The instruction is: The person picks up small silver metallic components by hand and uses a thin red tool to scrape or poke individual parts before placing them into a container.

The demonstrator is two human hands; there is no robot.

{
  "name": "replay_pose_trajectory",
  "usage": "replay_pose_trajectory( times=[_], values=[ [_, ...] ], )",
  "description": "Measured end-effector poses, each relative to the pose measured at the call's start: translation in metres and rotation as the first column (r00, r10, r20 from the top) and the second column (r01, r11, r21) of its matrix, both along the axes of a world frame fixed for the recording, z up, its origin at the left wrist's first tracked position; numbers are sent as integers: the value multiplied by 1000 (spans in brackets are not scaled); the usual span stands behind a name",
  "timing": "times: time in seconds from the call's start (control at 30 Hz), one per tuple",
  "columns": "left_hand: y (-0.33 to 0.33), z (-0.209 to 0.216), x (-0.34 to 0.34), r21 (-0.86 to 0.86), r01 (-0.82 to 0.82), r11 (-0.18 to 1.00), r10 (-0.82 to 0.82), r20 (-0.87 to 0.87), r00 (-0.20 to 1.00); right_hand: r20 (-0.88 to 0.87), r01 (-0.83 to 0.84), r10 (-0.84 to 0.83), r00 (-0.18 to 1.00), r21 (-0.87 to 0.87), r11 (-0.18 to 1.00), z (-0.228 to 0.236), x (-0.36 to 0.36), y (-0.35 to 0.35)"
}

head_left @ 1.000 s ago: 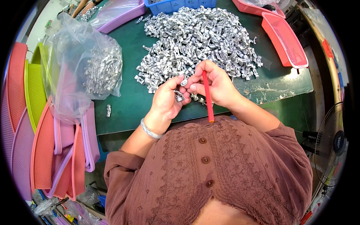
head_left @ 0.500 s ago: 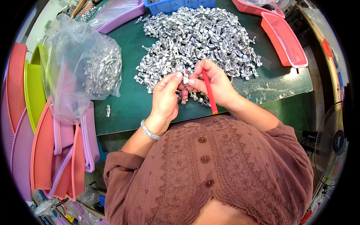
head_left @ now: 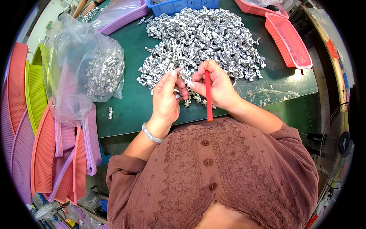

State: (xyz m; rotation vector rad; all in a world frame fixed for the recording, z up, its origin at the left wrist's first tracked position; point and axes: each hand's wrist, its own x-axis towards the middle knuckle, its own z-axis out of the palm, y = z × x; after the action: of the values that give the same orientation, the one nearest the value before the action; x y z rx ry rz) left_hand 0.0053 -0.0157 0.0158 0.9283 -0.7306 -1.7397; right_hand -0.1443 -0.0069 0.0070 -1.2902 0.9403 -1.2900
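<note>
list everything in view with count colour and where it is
table: one, green, before the person
pile of parts: one, silver, mid-table
held part: one, silver, at both hands' fingertips
red stick: one, in right hand
lone part: one, silver, table's left
bag: one, clear with silver parts, left
blue basket: one, table's far edge
purple basket: one, far left
pink baskets: two, far right
stacked baskets: several, pink, purple, green, left edge
fan: one, dark, right edge
bracelet: one, pale, left wrist
shirt: one, brown, bottom
left hand: one, bare, centre
right hand: one, bare, right of it
</note>
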Motion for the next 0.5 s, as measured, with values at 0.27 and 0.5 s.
replay_pose_trajectory(
  times=[0.27, 0.5],
  values=[
    [-3, -7, 5, -208, 7, 978, 31, 178, 984, -204, 40, -81, 976, -197, 980, 0, -1, 5],
    [-2, 0, 4, -168, 25, 985, -33, -48, 998, 18, 46, -44, 999, -173, 984, -1, 2, 5]
  ],
)
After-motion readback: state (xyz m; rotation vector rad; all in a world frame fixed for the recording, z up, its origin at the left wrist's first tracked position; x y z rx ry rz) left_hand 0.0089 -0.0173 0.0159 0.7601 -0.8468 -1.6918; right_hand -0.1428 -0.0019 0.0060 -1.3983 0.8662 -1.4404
